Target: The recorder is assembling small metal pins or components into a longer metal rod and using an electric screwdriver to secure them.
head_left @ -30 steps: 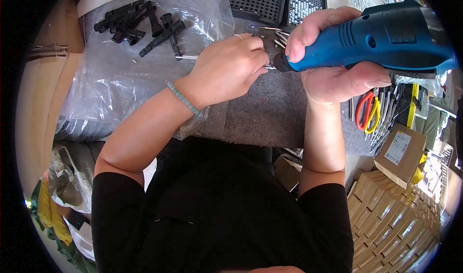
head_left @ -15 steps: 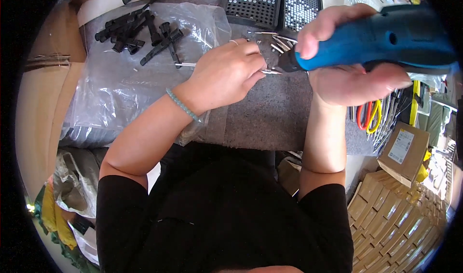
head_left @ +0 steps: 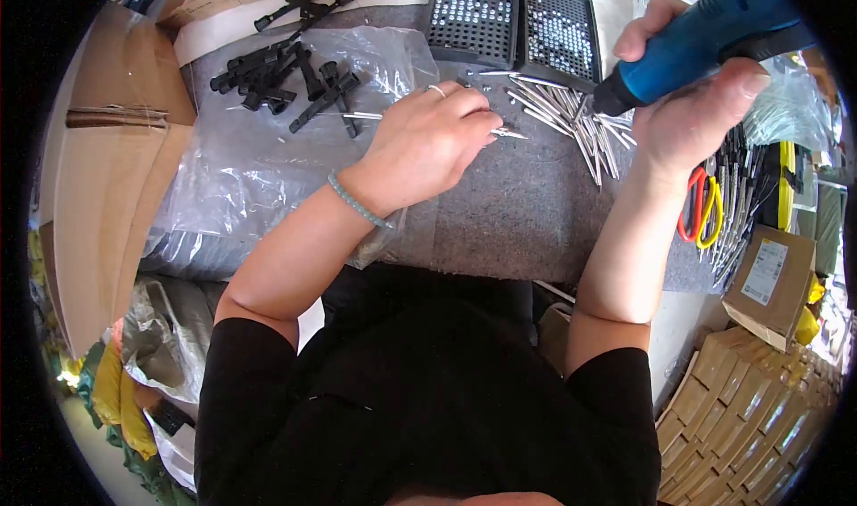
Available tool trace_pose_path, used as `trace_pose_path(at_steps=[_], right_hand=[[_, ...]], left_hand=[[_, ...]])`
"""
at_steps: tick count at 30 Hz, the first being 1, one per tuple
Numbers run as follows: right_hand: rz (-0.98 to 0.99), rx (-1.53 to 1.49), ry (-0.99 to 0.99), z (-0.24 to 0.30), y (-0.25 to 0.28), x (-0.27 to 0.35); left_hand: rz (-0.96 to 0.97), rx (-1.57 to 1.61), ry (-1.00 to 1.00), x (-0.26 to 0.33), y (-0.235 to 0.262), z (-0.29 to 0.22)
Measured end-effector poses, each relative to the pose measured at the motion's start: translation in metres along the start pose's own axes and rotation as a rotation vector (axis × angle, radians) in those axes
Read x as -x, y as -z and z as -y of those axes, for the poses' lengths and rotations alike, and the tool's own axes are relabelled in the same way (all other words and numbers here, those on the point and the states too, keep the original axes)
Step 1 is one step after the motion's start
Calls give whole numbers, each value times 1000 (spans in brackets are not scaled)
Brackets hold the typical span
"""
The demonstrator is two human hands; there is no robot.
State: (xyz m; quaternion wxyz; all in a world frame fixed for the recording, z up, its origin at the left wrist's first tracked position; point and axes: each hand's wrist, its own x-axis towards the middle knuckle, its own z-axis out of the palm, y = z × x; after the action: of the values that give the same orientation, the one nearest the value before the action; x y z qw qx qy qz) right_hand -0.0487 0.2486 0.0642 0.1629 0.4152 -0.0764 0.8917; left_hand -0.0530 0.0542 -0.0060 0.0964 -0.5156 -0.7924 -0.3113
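My right hand (head_left: 692, 104) grips a blue electric screwdriver (head_left: 705, 37), its dark tip pointing down-left over a loose pile of thin metal rods (head_left: 571, 117) on the grey felt mat (head_left: 518, 211). My left hand (head_left: 428, 144) pinches a small metal part (head_left: 509, 133) whose tip pokes out to the right of my fingers. A gap separates the screwdriver tip from that part. A ring and a pale bead bracelet show on my left hand and wrist.
Two black perforated trays (head_left: 513, 15) hold small screws at the back. Black plastic pieces (head_left: 286, 77) lie on a clear plastic bag (head_left: 250, 167) to the left. Scissors with red and yellow handles (head_left: 701, 207) and small cardboard boxes (head_left: 768, 274) sit at the right; flat cardboard (head_left: 107, 175) at the left.
My right hand has lifted the screwdriver up and to the right, away from the part in my left hand. My left hand has dropped slightly toward the mat.
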Motion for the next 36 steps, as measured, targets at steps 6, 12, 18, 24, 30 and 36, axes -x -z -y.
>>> trace_pose_path(at_steps=[6,12,18,24,30,36], right_hand=[[-146,1397,-125,44,-21,-4],[-9,1419,-200,46,-31,-6],[-70,1104,-302,50,-14,-1],[-118,983,-296,46,-8,0],[-522,1000,-337,9,-22,0],[-191,1534,-1072,27,1,33]], left_hand=[[-11,-55,-5,-3,2,-1],[-32,-78,12,-4,4,4],[-53,-62,18,-4,6,7],[-82,-34,22,-6,4,9],[-117,-68,12,-5,6,10],[-121,-104,59,-5,14,15]])
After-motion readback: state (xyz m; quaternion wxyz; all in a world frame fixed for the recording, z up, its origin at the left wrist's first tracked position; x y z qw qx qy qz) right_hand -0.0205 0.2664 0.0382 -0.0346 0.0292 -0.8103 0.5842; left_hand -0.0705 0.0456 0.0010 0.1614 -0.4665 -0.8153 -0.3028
